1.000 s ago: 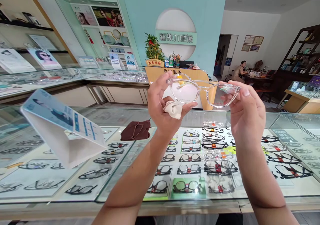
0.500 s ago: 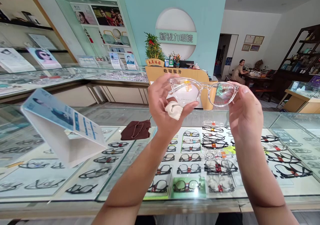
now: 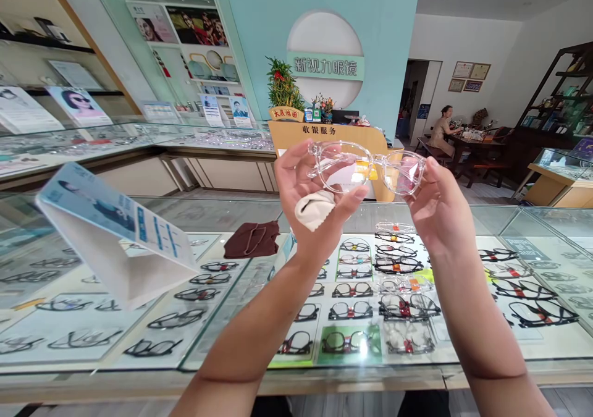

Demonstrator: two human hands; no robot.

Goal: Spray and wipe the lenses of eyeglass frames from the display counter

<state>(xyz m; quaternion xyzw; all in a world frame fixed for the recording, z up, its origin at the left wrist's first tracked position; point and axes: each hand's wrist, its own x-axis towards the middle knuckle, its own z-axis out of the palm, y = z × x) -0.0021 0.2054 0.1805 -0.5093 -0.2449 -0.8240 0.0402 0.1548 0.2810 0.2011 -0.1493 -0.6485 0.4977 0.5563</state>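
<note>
A pair of clear-framed eyeglasses (image 3: 377, 159) is held up in front of me, above the glass counter. My left hand (image 3: 308, 188) is closed on the left side of the frame, its thumb just under the left lens. Tucked in that same palm is a crumpled cream cleaning cloth (image 3: 315, 210). My right hand (image 3: 438, 204) pinches the right end of the frame between thumb and fingers. The fingers behind the lenses show only partly.
The glass display counter (image 3: 231, 377) holds rows of eyeglasses below. On its top lie a maroon pouch (image 3: 252, 240) and a tented display card (image 3: 115, 219). Beyond stands a wooden cashier desk (image 3: 282, 136). A person (image 3: 442, 133) sits at a table at the far right.
The eyeglasses have turned, with their right end drawn in to the left along with my right hand. My left palm has opened a little, showing more of the cloth.
</note>
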